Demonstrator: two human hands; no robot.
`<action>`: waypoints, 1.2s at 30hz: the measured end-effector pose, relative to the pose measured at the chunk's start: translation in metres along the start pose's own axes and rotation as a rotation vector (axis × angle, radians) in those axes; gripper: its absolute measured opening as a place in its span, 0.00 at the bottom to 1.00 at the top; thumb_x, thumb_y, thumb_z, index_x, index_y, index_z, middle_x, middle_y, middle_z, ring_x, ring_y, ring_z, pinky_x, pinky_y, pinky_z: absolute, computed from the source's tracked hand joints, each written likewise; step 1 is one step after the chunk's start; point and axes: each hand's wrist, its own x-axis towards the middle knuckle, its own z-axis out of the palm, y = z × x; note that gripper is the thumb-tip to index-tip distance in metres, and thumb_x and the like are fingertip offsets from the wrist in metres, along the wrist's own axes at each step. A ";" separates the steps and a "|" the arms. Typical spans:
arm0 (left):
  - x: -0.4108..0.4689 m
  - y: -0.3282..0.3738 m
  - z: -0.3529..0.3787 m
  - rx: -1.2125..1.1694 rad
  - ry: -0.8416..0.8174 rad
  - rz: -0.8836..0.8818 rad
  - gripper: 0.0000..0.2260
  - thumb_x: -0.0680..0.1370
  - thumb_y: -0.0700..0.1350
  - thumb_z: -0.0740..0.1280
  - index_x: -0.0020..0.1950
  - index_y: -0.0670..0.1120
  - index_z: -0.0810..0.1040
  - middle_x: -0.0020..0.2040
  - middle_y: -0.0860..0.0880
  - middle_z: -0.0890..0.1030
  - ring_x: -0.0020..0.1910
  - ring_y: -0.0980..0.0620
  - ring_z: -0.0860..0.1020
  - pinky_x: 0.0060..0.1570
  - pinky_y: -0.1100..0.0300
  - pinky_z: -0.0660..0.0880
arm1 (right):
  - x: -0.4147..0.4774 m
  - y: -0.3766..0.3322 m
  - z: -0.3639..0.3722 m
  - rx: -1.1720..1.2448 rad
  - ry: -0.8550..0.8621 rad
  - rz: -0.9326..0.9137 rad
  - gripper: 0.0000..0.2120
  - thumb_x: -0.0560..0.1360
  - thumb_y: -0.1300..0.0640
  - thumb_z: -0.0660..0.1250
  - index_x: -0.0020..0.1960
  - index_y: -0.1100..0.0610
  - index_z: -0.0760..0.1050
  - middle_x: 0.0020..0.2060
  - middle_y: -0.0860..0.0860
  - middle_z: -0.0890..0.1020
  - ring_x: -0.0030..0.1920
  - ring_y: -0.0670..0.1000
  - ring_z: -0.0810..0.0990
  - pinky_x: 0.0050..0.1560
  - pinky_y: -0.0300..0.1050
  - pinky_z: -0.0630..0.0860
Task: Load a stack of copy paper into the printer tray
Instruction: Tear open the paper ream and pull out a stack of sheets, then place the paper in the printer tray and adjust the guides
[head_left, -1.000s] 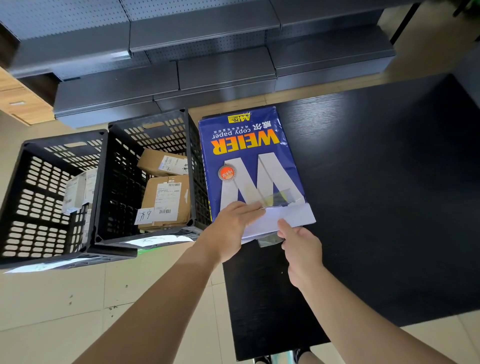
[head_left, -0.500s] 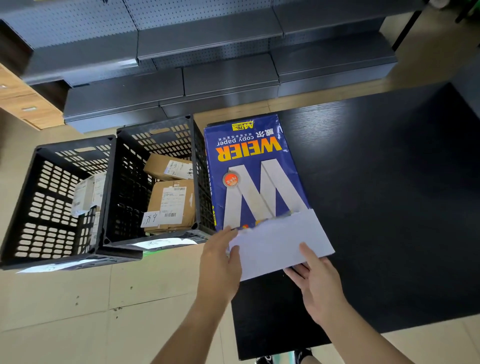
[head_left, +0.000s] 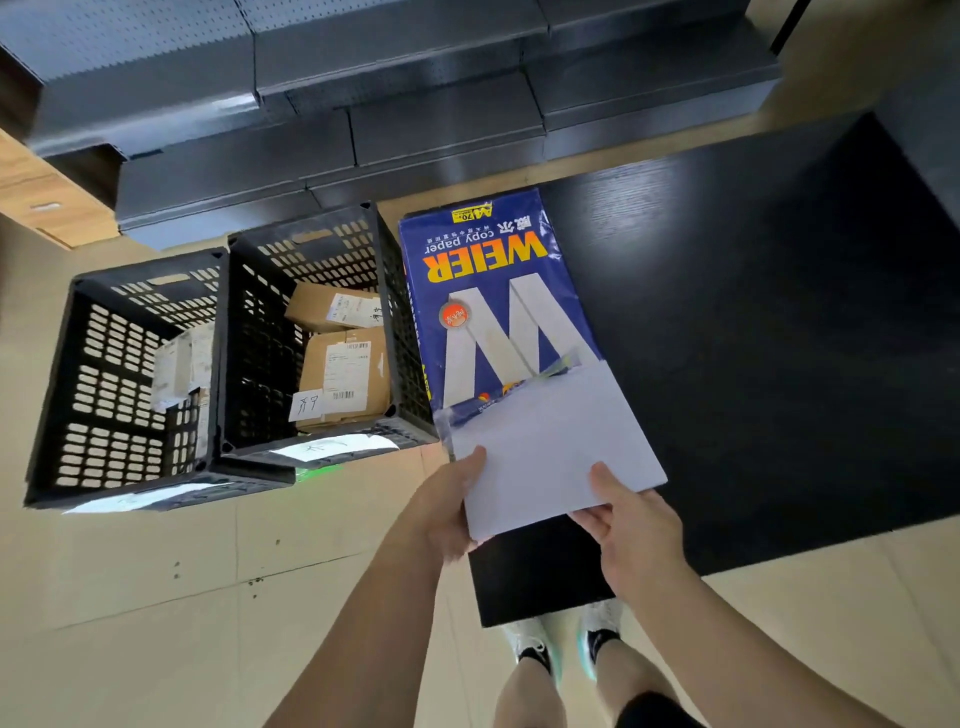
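**Ana:** Crates came first, far left: two black perforated ones on the tiled floor, side by side and touching. The outer crate (head_left: 124, 374) held pale packets, hard to read. The inner crate (head_left: 317, 332) held brown cardboard parcels (head_left: 343, 374) with shipping labels.

**Ben:** And just right of them?

**Ana:** The black table (head_left: 779, 338), its left edge beside the inner crate. On it lay the blue WEIER copy paper ream (head_left: 493, 312), print upside down to the wearer, wrapper torn open at the near end.

**Ben:** Where was the paper itself?

**Ana:** A white stack of sheets (head_left: 550, 447) stuck out of that torn end, its near part hanging past the table edge. The left hand (head_left: 447, 509) gripped the stack's left near corner, thumb on top, fingers curled beneath. The right hand (head_left: 634, 525) clasped the near edge further right, thumb pressed on top, fingers under the sheets.

**Ben:** Below the hands?

**Ana:** Pale sneakers (head_left: 566, 644) on the floor, partly under the table.
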 end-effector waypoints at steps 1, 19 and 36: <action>0.000 -0.003 -0.001 0.048 -0.029 -0.004 0.12 0.81 0.48 0.65 0.59 0.42 0.79 0.43 0.43 0.88 0.38 0.46 0.87 0.33 0.55 0.84 | -0.005 0.003 -0.005 -0.001 0.002 0.002 0.12 0.74 0.64 0.72 0.57 0.59 0.80 0.50 0.56 0.87 0.48 0.56 0.87 0.41 0.50 0.83; -0.062 -0.070 -0.025 0.309 -0.115 0.228 0.18 0.76 0.46 0.71 0.65 0.45 0.76 0.58 0.43 0.85 0.55 0.41 0.84 0.45 0.49 0.82 | -0.040 -0.063 -0.084 -0.662 -0.347 0.193 0.20 0.78 0.42 0.64 0.60 0.55 0.82 0.52 0.56 0.86 0.49 0.56 0.85 0.48 0.50 0.80; -0.144 -0.168 0.074 0.534 -0.087 0.384 0.13 0.78 0.48 0.70 0.63 0.52 0.78 0.56 0.49 0.86 0.54 0.44 0.85 0.50 0.44 0.82 | -0.120 -0.104 -0.205 -0.751 -0.293 -0.162 0.09 0.81 0.54 0.62 0.59 0.50 0.76 0.53 0.46 0.85 0.52 0.50 0.84 0.52 0.48 0.80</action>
